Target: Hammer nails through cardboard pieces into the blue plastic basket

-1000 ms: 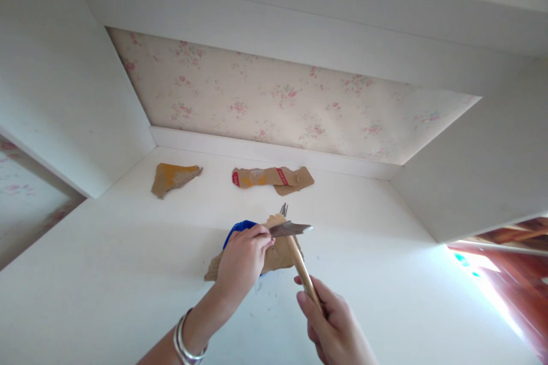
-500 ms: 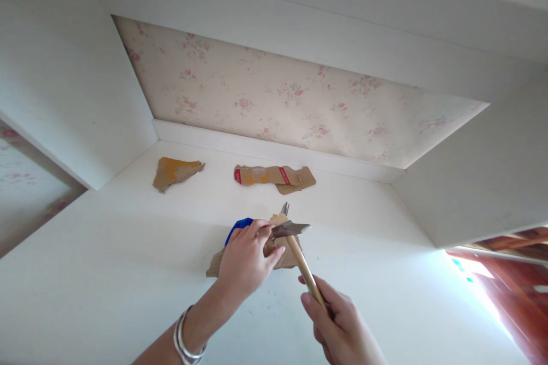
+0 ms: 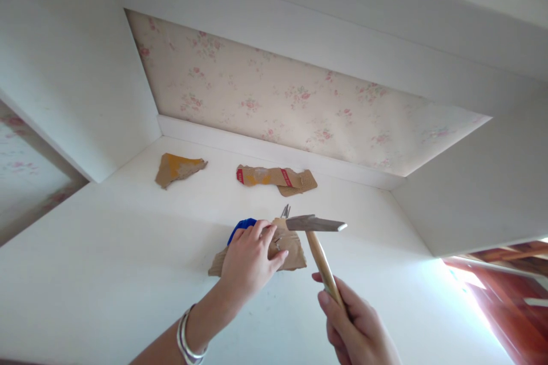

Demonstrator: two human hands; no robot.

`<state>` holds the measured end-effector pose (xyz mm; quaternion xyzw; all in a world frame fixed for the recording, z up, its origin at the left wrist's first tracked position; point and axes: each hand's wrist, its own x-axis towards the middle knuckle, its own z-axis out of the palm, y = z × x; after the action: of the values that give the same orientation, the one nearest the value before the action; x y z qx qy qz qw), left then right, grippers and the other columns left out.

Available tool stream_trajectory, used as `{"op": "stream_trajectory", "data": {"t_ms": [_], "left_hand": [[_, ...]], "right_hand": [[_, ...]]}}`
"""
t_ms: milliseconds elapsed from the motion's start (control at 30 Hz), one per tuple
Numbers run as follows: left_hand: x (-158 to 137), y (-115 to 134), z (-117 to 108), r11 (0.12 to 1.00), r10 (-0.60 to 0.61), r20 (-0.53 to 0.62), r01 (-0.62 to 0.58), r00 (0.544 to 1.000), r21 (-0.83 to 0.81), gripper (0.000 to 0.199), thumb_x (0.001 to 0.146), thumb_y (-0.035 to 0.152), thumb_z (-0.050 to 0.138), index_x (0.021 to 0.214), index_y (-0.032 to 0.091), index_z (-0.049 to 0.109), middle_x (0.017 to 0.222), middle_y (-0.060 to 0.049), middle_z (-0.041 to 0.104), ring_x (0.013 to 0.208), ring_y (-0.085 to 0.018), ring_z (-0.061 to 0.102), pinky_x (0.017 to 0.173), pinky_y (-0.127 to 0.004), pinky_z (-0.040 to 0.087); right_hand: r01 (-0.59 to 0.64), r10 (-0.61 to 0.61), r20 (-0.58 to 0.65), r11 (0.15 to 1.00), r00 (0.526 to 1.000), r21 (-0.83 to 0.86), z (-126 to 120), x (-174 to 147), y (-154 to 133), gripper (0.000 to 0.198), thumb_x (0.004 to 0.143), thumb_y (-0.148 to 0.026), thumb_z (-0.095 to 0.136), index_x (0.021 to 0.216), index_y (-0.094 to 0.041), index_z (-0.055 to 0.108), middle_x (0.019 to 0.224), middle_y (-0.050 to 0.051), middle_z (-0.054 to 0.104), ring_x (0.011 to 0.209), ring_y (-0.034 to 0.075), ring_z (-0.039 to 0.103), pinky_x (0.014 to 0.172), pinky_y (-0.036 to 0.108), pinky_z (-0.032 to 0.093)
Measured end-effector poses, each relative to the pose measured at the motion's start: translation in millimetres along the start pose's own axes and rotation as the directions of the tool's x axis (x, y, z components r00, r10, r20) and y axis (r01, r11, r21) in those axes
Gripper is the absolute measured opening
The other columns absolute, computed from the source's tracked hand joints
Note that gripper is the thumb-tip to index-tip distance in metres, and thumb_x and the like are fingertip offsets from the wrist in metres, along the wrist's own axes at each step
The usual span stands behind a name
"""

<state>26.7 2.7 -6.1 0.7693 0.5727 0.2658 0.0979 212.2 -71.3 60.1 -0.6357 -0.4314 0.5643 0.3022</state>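
Observation:
My right hand [image 3: 357, 319] is wrapped around the wooden handle of a hammer [image 3: 321, 256]. The hammer's grey metal head is raised at the right of a torn brown cardboard piece [image 3: 293, 251] on the white surface. My left hand [image 3: 248, 256], with a silver bangle at its wrist, holds this cardboard down, fingers bent over it and thumb apart. A small bit of metal [image 3: 278, 239] shows on the cardboard near the thumb. Something blue [image 3: 242, 228] is partly hidden behind the left fingers. Thin metal prongs [image 3: 286, 211] stick out beyond the cardboard's far edge.
Two other cardboard scraps lie farther back: a yellow-marked one [image 3: 177, 170] at left and a long strip with red bands [image 3: 274, 178]. White panels [image 3: 466, 188] enclose the white surface [image 3: 128, 274]. Floral wallpaper [image 3: 295, 97] covers the back. Reddish wood [image 3: 505, 296] shows at the right.
The hammer has moved right, off the cardboard near my left fingers, along with my right hand. My left hand stays on the cardboard. The view has shifted slightly.

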Motion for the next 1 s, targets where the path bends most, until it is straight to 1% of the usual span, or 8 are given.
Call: {"op": "stream_trajectory", "data": {"t_ms": [100, 167, 300, 467, 533, 667, 867, 1000], "left_hand": [[0, 0, 0, 1.000, -0.003, -0.006, 0.003, 1.000, 0.005, 0.046, 0.085, 0.042, 0.066, 0.127, 0.027, 0.054, 0.117, -0.006, 0.062, 0.098, -0.026, 0.062, 0.090, -0.042, 0.044], [-1, 0, 0, 1.000, -0.005, -0.010, 0.005, 1.000, 0.006, 0.048, 0.084, 0.043, 0.067, 0.128, 0.027, 0.054, 0.117, -0.006, 0.063, 0.097, -0.026, 0.062, 0.090, -0.042, 0.044], [-1, -1, 1, 1.000, -0.011, -0.012, 0.011, 1.000, 0.003, 0.043, 0.086, 0.043, 0.065, 0.123, 0.024, 0.057, 0.115, -0.007, 0.063, 0.095, -0.025, 0.063, 0.090, -0.042, 0.045], [-1, -1, 2, 1.000, -0.015, -0.015, 0.015, 1.000, 0.003, 0.052, 0.083, 0.042, 0.069, 0.129, 0.025, 0.053, 0.120, -0.007, 0.062, 0.100, -0.026, 0.062, 0.092, -0.043, 0.044], [-1, -1, 3, 1.000, -0.014, -0.022, 0.014, 1.000, 0.005, 0.055, 0.082, 0.042, 0.070, 0.131, 0.026, 0.051, 0.120, -0.007, 0.062, 0.099, -0.026, 0.062, 0.092, -0.043, 0.044], [-1, -1, 3, 1.000, -0.013, -0.026, 0.013, 1.000, 0.000, 0.055, 0.083, 0.044, 0.068, 0.131, 0.024, 0.051, 0.117, -0.008, 0.062, 0.097, -0.026, 0.063, 0.091, -0.042, 0.046], [-2, -2, 4, 1.000, -0.016, -0.025, 0.016, 1.000, 0.002, 0.054, 0.082, 0.043, 0.069, 0.129, 0.022, 0.052, 0.122, -0.008, 0.061, 0.101, -0.028, 0.062, 0.094, -0.045, 0.044], [-1, 2, 1, 1.000, -0.019, 0.014, 0.019, 1.000, 0.006, 0.055, 0.086, 0.044, 0.065, 0.133, 0.020, 0.049, 0.119, -0.009, 0.061, 0.100, -0.028, 0.062, 0.092, -0.045, 0.045]], "right_hand": [[-0.038, 0.039, 0.019, 0.999, 0.999, -0.022, 0, 1, -4, 0.066, 0.075, -0.073, 0.062, 0.108, -0.016, 0.059, 0.051, -0.013, 0.022, 0.042, 0.005, 0.014, 0.037, 0.019, 0.007], [-0.028, 0.028, 0.019, 1.000, 0.999, -0.009, 0, 0, -6, 0.065, 0.074, -0.072, 0.064, 0.106, -0.016, 0.060, 0.051, -0.013, 0.022, 0.041, 0.004, 0.013, 0.036, 0.019, 0.006], [0.029, -0.026, -0.071, 0.999, 0.997, 0.043, 0, -1, -8, 0.068, 0.075, -0.073, 0.062, 0.112, -0.017, 0.058, 0.048, -0.013, 0.025, 0.041, 0.005, 0.015, 0.036, 0.018, 0.010], [-0.042, 0.043, 0.028, 0.999, 0.999, -0.005, 5, 2, -3, 0.065, 0.072, -0.073, 0.065, 0.103, -0.016, 0.060, 0.050, -0.014, 0.022, 0.040, 0.004, 0.014, 0.034, 0.017, 0.007], [-0.046, 0.046, 0.015, 0.999, 0.999, -0.001, 6, 2, -1, 0.066, 0.072, -0.075, 0.064, 0.103, -0.016, 0.059, 0.049, -0.013, 0.023, 0.039, 0.004, 0.014, 0.034, 0.017, 0.007], [0.004, 0.000, -0.069, 0.998, 0.998, 0.059, 7, 3, 4, 0.070, 0.074, -0.076, 0.060, 0.113, -0.018, 0.054, 0.046, -0.014, 0.025, 0.039, 0.005, 0.016, 0.035, 0.017, 0.010], [-0.076, 0.077, 0.041, 0.997, 0.996, -0.018, 10, 8, 7, 0.066, 0.072, -0.075, 0.063, 0.103, -0.017, 0.058, 0.050, -0.013, 0.023, 0.040, 0.005, 0.015, 0.035, 0.018, 0.006], [-0.020, 0.021, -0.013, 0.998, 1.000, 0.055, 8, 1, -1, 0.068, 0.074, -0.076, 0.061, 0.109, -0.018, 0.054, 0.051, -0.013, 0.025, 0.042, 0.005, 0.015, 0.037, 0.018, 0.010]]}}
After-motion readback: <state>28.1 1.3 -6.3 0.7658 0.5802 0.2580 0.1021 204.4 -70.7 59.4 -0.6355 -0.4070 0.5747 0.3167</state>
